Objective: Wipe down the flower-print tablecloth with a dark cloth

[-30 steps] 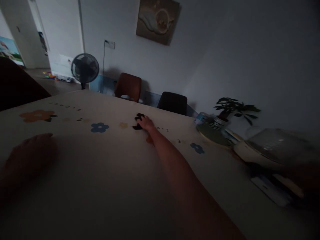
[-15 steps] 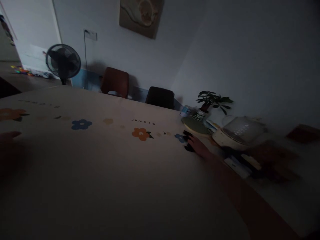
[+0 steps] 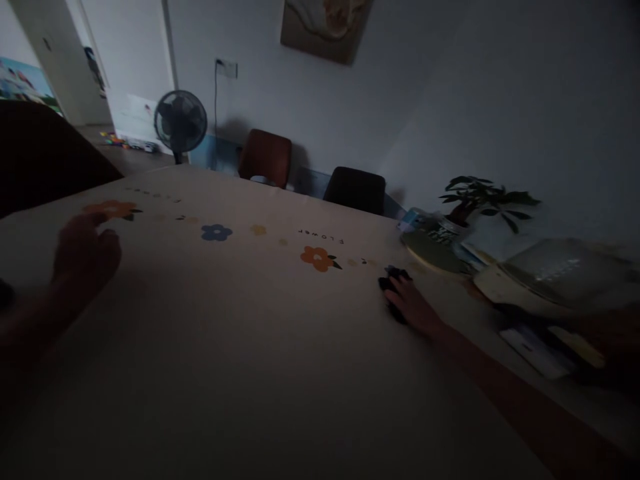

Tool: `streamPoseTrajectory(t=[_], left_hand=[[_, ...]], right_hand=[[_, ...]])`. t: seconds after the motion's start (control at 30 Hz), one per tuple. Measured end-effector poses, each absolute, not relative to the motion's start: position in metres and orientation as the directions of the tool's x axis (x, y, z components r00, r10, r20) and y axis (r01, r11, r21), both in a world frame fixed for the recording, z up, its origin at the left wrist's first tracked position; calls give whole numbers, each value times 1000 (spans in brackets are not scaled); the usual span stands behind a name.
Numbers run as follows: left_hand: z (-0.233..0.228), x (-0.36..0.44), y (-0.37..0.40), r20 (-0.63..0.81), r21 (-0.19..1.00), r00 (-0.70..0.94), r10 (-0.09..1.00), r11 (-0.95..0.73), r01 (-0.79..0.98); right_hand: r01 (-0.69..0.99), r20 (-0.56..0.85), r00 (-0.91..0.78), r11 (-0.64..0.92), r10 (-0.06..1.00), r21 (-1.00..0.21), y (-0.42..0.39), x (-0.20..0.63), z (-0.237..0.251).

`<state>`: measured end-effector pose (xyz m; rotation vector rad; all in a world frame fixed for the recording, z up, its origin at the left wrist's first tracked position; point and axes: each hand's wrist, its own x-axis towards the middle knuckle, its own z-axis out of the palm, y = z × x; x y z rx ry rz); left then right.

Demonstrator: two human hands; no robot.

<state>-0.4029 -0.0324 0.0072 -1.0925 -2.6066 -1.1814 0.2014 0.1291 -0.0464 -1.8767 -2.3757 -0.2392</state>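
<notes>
Dark cloth (image 3: 393, 283) bunched under right hand (image 3: 415, 308), orientation unclear.

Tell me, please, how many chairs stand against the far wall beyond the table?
2: a brown chair beside the fan, and a dark chair to its right, both behind the table's far edge. Others may be hidden.

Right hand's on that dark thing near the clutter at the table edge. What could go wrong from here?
1. The right hand covers a small dark object close to the green plate and potted plant; a wide sweep could knock them.
2. Dim, blurred view: the grip on it can't be confirmed.
3. The left hand rests on the tablecloth and could drag it.
</notes>
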Motion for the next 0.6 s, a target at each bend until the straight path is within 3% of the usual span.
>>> streamPoseTrajectory(t=[0.1, 0.27, 0.5, 0.6], left_hand=[[16, -393, -32, 334, 655, -767, 548, 450, 607], [18, -394, -31, 369, 681, -772, 518, 415, 604], [12, -401, -31, 403, 704, -784, 473, 387, 595], [7, -411, -30, 430, 701, -773, 467, 367, 612]], right_hand=[[917, 60, -396, 398, 916, -24, 107, 131, -46], [767, -8, -635, 630, 772, -119, 66, -13, -30], [506, 156, -827, 837, 540, -208, 24, -218, -26], [463, 140, -854, 855, 501, -235, 18, -287, -23]])
